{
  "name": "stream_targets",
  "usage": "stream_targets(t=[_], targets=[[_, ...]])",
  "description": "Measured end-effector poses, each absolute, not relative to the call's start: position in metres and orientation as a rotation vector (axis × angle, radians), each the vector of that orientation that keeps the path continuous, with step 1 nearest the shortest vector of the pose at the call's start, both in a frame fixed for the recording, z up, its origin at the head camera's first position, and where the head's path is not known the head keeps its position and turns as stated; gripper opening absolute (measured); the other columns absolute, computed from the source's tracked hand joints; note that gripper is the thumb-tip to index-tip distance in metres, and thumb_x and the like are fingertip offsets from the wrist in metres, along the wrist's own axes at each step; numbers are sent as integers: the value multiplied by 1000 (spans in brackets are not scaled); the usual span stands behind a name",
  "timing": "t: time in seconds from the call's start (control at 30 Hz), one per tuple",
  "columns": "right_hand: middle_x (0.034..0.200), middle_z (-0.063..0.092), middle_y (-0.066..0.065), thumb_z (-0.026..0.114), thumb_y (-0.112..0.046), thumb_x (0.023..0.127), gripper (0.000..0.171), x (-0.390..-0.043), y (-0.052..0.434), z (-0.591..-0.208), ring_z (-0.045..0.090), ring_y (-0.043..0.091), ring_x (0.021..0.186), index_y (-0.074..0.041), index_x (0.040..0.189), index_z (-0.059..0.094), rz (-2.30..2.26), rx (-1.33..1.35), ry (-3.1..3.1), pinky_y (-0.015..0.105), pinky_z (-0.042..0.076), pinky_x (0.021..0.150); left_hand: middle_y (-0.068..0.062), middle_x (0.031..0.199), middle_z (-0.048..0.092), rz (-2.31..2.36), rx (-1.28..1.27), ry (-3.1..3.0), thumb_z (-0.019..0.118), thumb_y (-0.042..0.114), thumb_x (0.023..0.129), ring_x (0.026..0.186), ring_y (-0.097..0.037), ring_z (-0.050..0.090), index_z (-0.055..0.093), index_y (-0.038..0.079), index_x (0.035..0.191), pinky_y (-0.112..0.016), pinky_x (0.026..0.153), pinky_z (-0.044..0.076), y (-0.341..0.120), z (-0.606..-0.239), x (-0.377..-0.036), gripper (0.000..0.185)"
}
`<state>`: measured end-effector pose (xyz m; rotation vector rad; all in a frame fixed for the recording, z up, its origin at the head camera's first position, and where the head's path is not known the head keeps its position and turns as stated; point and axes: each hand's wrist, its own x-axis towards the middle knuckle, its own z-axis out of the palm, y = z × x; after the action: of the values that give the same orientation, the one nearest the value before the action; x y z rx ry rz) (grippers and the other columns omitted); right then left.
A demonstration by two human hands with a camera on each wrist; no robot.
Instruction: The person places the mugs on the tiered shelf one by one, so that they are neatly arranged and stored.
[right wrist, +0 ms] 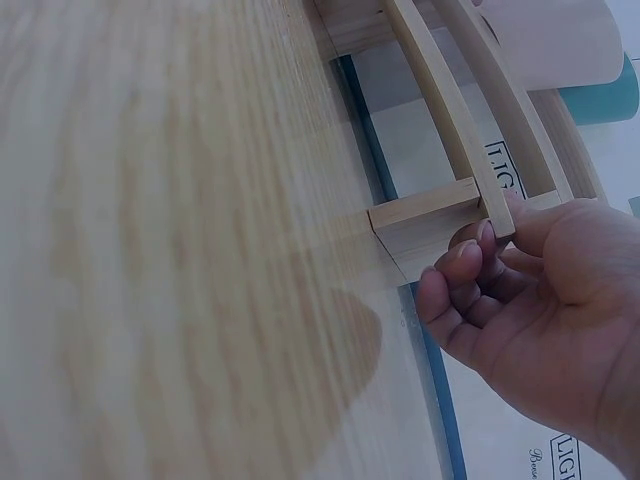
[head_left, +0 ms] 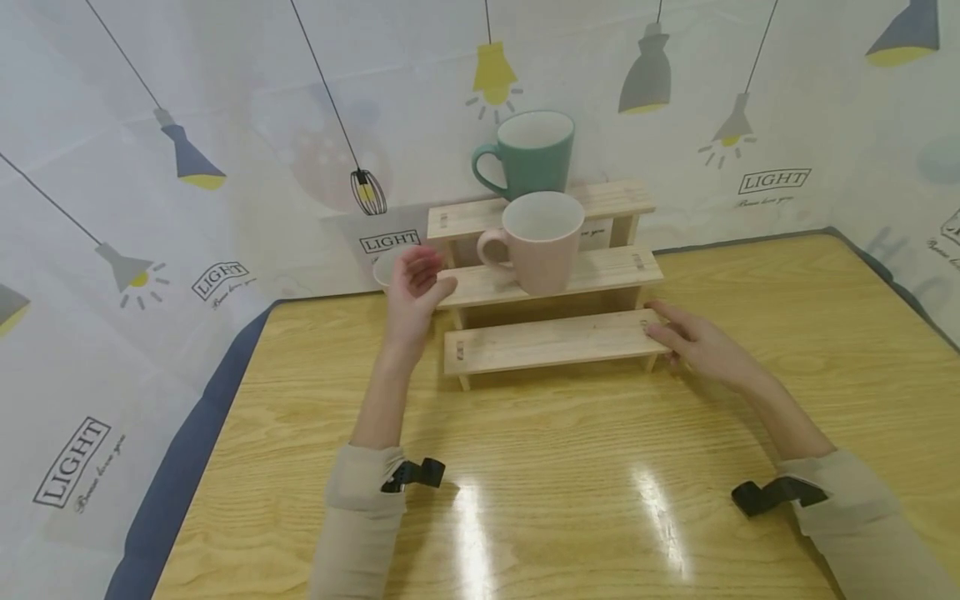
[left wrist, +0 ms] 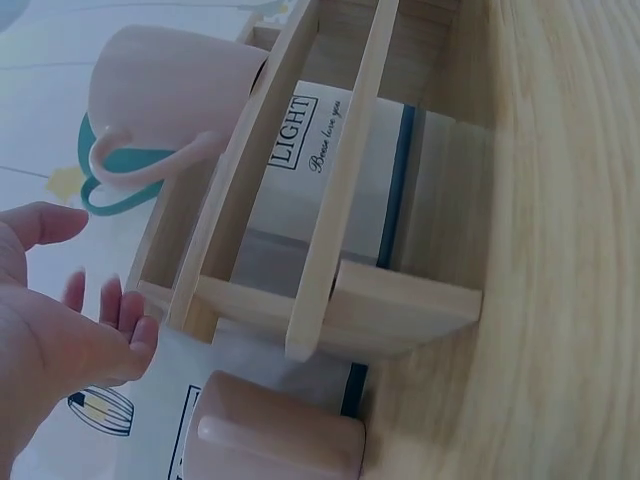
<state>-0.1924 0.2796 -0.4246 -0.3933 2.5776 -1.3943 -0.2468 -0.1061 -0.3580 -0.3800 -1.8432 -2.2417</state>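
A three-tier wooden step rack stands on the table. My right hand grips the right end of its lowest board, thumb on top and fingers curled beneath, as the right wrist view also shows. At the rack's left side my left hand is raised near the end of the middle board, fingers loosely bent and thumb apart, holding nothing. A pink mug sits on the middle board, its handle to the left. Behind it, on the top board, is a green mug. Another pinkish mug stands left of the rack, partly hidden behind my left hand in the head view.
The wood-grain table reaches back to a wall cloth printed with lamps, close behind the rack. Dark blue edging runs along the table's left side. Each wrist bears a black camera mount.
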Motion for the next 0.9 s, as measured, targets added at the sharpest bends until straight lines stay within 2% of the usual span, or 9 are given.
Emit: stream_targets(t=[0.13, 0.23, 0.37, 0.53, 0.73, 0.9], targets=[[82, 48, 10, 44, -30, 109, 63, -192, 280, -425, 50, 17, 66, 1, 158, 20, -1394, -398, 2582, 30, 47, 56, -19, 120, 53, -2237, -362, -1822, 62, -18, 85, 123, -47, 44, 48, -4, 124, -45, 111, 36, -115, -361, -244, 43], [83, 50, 11, 45, -31, 109, 63, -192, 279, -425, 51, 18, 66, 0, 158, 20, -1380, -392, 2591, 30, 48, 57, -14, 116, 54, -2211, -320, -1839, 62, -16, 86, 116, -34, 51, 50, -2, 121, -36, 106, 40, -122, -365, -243, 40], [86, 54, 13, 45, -32, 109, 63, -192, 280, -425, 53, 19, 68, -1, 159, 20, -1370, -382, 2594, 30, 48, 58, -7, 112, 56, -2186, -267, -1859, 62, -14, 86, 108, -21, 53, 51, 1, 117, -29, 101, 42, -131, -369, -242, 36], [85, 52, 12, 43, -28, 110, 62, -193, 280, -426, 52, 19, 67, 1, 158, 18, -1371, -385, 2587, 30, 47, 57, -5, 108, 56, -2178, -175, -1875, 62, -14, 85, 105, -21, 54, 53, 2, 114, -26, 98, 43, -142, -374, -242, 34], [89, 55, 14, 43, -29, 110, 62, -192, 280, -425, 52, 19, 68, 0, 159, 18, -1363, -400, 2593, 30, 47, 58, -12, 114, 54, -2185, -73, -1954, 61, -11, 89, 102, -16, 54, 52, 2, 116, -25, 94, 45, -154, -381, -240, 32], [94, 56, 15, 43, -27, 110, 61, -193, 281, -425, 52, 20, 69, 1, 158, 18, -1366, -399, 2596, 31, 48, 59, -9, 109, 56, -2154, 4, -1985, 61, -10, 90, 98, -14, 55, 52, -3, 115, -22, 91, 45, -162, -387, -242, 28]])
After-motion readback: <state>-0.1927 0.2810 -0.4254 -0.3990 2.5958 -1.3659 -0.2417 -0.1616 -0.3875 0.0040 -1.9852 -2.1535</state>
